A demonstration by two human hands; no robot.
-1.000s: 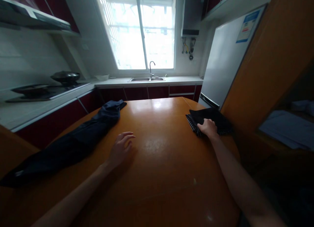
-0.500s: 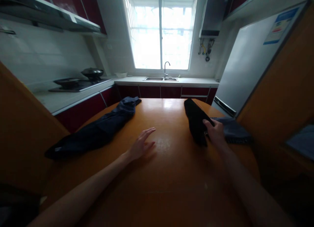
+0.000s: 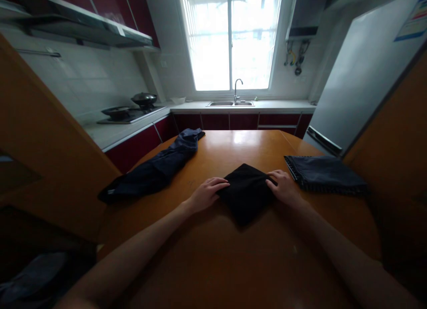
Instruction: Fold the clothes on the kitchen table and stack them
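Note:
A black folded garment (image 3: 246, 195) is in front of me at the middle of the wooden table, turned so that one corner points toward me. At its left corner my left hand (image 3: 208, 193) is closed, fingertips on top and the thumb hidden. My right hand (image 3: 283, 187) pinches the right corner, thumb and fingers on the cloth. To the right of that hand lies a dark grey folded garment (image 3: 325, 173) with a frayed-looking edge. A long dark blue garment (image 3: 156, 169), perhaps trousers, stretches across the table's left side.
The wooden table (image 3: 213, 255) has a rounded edge. Beyond it are a counter with a sink (image 3: 230, 103) and a stove with pans (image 3: 143, 100). A fridge (image 3: 370, 73) stands at the right. Some cloth (image 3: 36, 278) shows at the lower left, below the table.
My right hand has brought the black garment leftward to the table's middle, where it now lies flatter. My left hand has moved onto its left corner. The view has turned slightly left.

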